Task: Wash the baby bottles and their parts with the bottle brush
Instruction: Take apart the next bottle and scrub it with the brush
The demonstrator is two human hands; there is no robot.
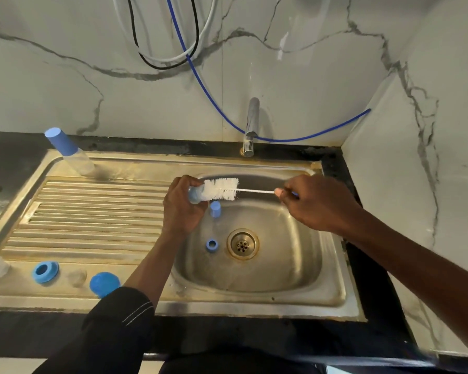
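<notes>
Left hand point(181, 211) curled round baby bottle point(194, 195) above sink basin point(281, 268). Right hand point(316, 203) pinches bottle brush point(220, 189) handle, bristles against bottle. Basin holds blue cap point(215, 209), blue ring point(211, 245).

White bottle brush point(222, 189) horizontal, bristles against a small blue-and-clear bottle part point(194, 195).
</notes>
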